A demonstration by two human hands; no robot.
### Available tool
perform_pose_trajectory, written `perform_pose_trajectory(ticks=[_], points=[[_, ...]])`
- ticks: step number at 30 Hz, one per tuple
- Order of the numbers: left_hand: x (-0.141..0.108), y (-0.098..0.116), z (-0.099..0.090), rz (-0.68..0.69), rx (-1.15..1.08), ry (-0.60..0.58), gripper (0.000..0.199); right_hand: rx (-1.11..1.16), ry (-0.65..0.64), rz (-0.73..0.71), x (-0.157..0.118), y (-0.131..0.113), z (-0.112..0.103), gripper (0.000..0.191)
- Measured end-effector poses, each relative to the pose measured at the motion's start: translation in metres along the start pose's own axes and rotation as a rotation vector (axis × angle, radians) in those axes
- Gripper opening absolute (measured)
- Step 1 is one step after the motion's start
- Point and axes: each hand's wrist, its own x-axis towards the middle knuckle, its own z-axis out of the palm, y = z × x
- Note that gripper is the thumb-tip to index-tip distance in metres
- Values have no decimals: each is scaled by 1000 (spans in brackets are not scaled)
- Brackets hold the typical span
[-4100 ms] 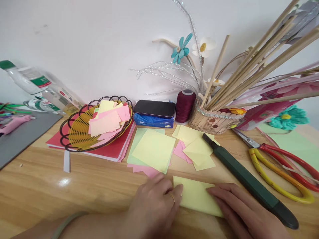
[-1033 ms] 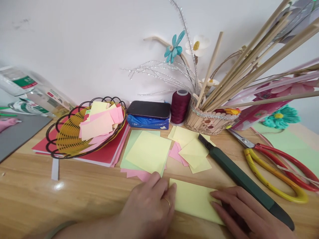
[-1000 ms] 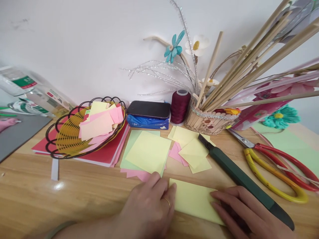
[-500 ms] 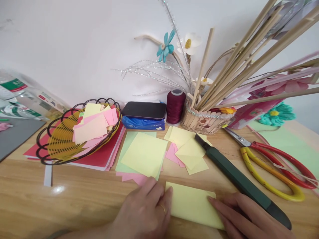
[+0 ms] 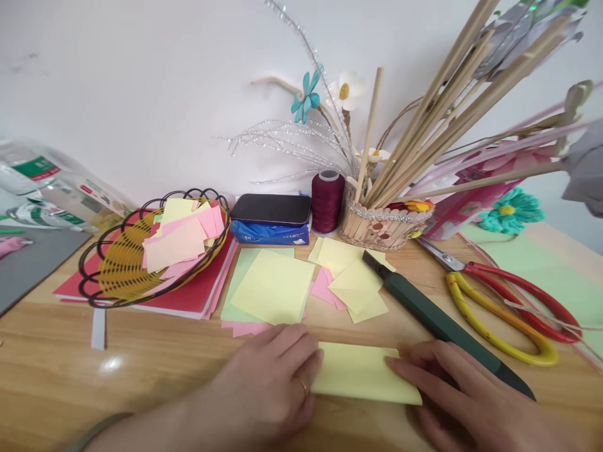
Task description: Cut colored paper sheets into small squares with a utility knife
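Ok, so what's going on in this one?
A person has both bare hands on a piece of yellow paper, seemingly folded over, at a wooden table. The left hand is at its left end, the right hand at its right. Beyond them lie loose paper squares and a dark green cutter; a woven basket holds more paper pieces.

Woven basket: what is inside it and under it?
Pink, peach and yellow paper pieces lie in the woven basket, hiding what's beneath. Under it, a red-topped paper stack shows past the rim, and a pale strip sticks out in front; the rest is covered.
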Motion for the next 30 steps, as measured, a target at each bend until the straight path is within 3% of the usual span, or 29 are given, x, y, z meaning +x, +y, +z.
perform_pose_trajectory(ticks=[3, 6, 10, 13, 21, 30], points=[[0, -3, 3, -6, -124, 99, 22, 106, -8, 110, 3, -5, -1, 23], [3, -1, 2, -193, -408, 188, 19, 320, -43, 314, 10, -10, -6, 18], [9, 3, -3, -705, -929, 34, 18, 666, -163, 587, 19, -14, -13, 27], [13, 3, -4, -922, -1259, -102, 17, 838, -203, 789, 23, -18, -15, 28], [16, 7, -3, -1014, -1386, -139, 17, 1036, -293, 1001, 36, -25, -26, 25], [21, 7, -10, -1123, -1499, -129, 22, 1050, -404, 990, 33, -19, -27, 32]])
